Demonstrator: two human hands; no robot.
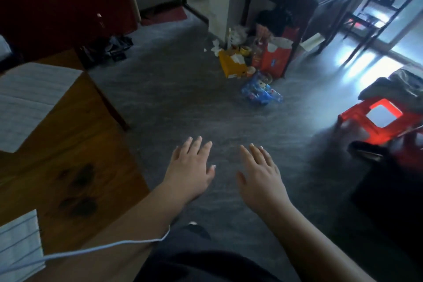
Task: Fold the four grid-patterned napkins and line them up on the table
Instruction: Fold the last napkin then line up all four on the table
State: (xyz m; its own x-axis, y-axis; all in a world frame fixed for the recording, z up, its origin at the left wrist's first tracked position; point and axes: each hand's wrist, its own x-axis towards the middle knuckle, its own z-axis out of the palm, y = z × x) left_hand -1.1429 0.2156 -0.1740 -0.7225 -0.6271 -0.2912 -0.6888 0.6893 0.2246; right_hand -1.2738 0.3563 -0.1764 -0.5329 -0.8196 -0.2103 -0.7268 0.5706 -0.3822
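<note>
A brown wooden table fills the left side of the view. One pale grid-patterned napkin lies flat near its far corner. A second napkin lies at the near left edge, partly cut off by the frame. My left hand and my right hand hover palm-down over the grey floor to the right of the table, fingers spread, holding nothing. Neither hand touches a napkin.
A white cable crosses my left forearm. On the floor ahead sits a clutter of a yellow box, a red bag and a blue packet. A red plastic stool stands at right, chairs beyond it.
</note>
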